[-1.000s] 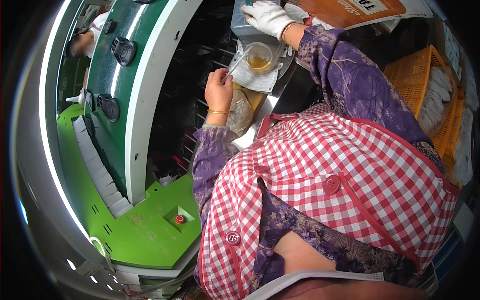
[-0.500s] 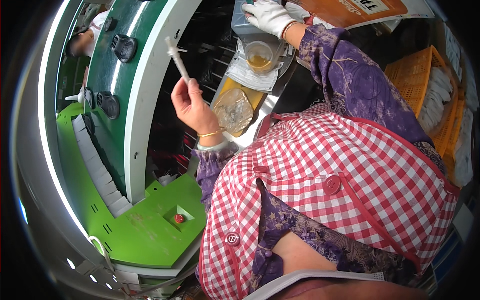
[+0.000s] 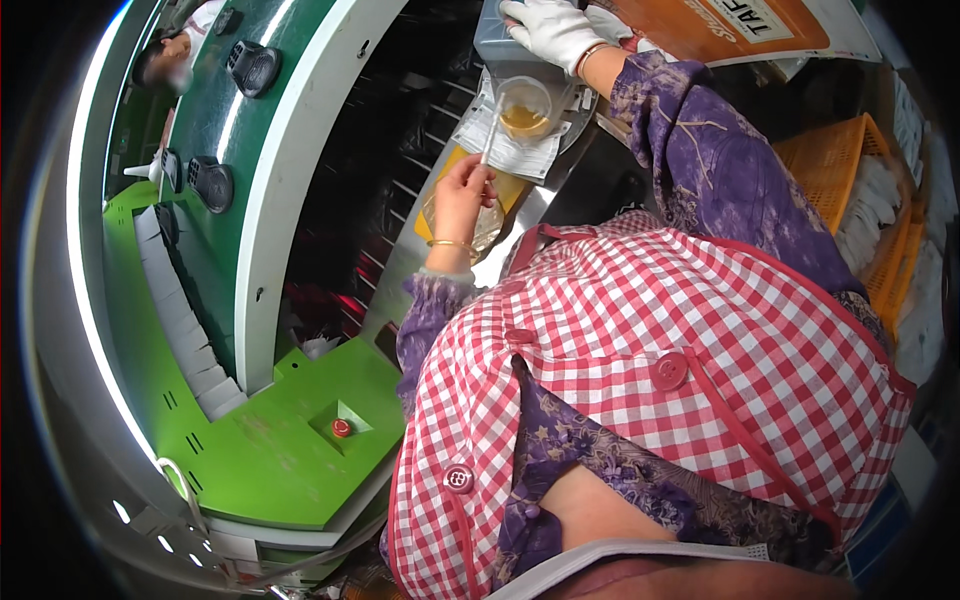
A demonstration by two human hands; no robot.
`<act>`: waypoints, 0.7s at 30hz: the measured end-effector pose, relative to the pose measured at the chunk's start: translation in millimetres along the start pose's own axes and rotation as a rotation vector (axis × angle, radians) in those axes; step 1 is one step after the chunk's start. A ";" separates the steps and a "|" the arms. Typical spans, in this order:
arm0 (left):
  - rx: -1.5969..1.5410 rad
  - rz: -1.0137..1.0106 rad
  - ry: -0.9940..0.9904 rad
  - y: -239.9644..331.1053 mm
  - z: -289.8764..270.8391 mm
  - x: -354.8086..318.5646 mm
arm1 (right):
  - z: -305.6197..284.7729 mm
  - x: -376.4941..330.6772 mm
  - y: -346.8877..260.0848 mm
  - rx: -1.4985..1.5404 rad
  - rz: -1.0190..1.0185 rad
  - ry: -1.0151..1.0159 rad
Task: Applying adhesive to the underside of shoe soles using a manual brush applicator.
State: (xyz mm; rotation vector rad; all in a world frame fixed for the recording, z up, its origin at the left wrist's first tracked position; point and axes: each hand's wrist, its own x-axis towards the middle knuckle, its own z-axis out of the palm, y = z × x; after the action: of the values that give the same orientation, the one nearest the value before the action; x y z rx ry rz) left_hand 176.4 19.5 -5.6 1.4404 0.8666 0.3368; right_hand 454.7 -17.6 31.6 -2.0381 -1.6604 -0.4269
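Bare, with a gold bangle at the wrist, my left hand [image 3: 463, 200] pinches a slim white stick-shaped tool [image 3: 491, 140]. The tool points up alongside a clear plastic cup [image 3: 527, 98] with yellowish liquid in it; I cannot tell whether its tip is inside. The cup stands on white printed sheets [image 3: 540, 158]. Under my left hand, a clear crumpled-looking piece [image 3: 489, 226] lies on a yellow board [image 3: 512, 193]. My right hand [image 3: 556, 35], in a white glove, rests at a grey-blue box [image 3: 494, 42], fingers bent. What they hold is cut off by the picture's top edge.
On my left runs a green conveyor [image 3: 262, 120] with black shoe soles [image 3: 253, 68] on it and a white rail. A green panel with a red button [image 3: 342, 428] is nearer. Orange crates [image 3: 835, 160] stand right. Another person [image 3: 172, 55] is at the far left.
My left hand has swung to the right with the white stick-shaped tool, from over the dark gap to beside the cup. My right hand stays at the grey-blue box; the view has shifted slightly.
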 end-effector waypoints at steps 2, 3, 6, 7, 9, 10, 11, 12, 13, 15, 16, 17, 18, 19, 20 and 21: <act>-0.131 -0.091 -0.105 -5.0 6.5 8.7 | 5.0 -0.9 1.9 -0.023 -0.070 0.086; -0.211 -0.134 -0.138 -3.3 10.5 13.1 | -2.1 2.0 1.3 0.024 0.052 -0.010; -0.326 -0.211 -0.255 1.9 16.3 26.0 | -9.6 2.3 1.6 0.032 0.046 0.004; -0.319 -0.215 -0.267 3.4 16.5 25.8 | -8.5 3.9 -1.4 0.068 0.086 -0.040; -0.295 -0.221 -0.276 8.9 18.6 22.3 | -2.6 2.8 -2.1 0.110 0.082 -0.031; -0.251 -0.213 -0.265 10.3 20.4 21.8 | -2.5 3.1 -2.0 0.123 0.083 -0.023; -0.200 -0.206 -0.254 11.5 22.5 23.1 | -5.6 1.5 -4.9 0.066 0.098 -0.028; -0.149 -0.200 -0.244 12.3 24.8 24.4 | -4.5 2.1 -3.6 0.067 0.098 -0.027; -0.077 -0.185 -0.206 12.8 27.8 25.7 | -2.2 2.6 -1.6 0.067 0.097 -0.027; 0.041 -0.140 -0.170 9.0 31.6 29.5 | -3.5 4.3 -2.5 0.062 0.102 -0.036; 0.101 -0.118 -0.150 6.6 33.8 31.5 | -2.2 3.5 -2.8 0.056 0.096 -0.016; 0.111 -0.107 -0.151 7.1 38.3 33.6 | -4.6 2.6 -2.4 0.049 0.090 0.008; 0.122 -0.096 -0.150 7.2 42.8 35.5 | -7.1 3.0 -1.6 0.043 0.085 0.032; 0.133 -0.086 -0.149 8.5 47.5 35.6 | -10.4 4.5 -0.3 0.038 0.090 0.010; 0.125 -0.109 -0.176 10.8 50.4 35.2 | -13.0 5.9 -1.4 0.033 0.102 -0.012; 0.116 -0.133 -0.202 14.4 53.4 34.2 | -14.6 7.4 -2.0 0.028 0.113 -0.034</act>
State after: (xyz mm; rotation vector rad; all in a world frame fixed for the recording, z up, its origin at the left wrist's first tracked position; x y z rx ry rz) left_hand 240.1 6.6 -7.9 1.4866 0.8230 0.0401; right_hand 455.1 -19.1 48.0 -2.1171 -1.5523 -0.3298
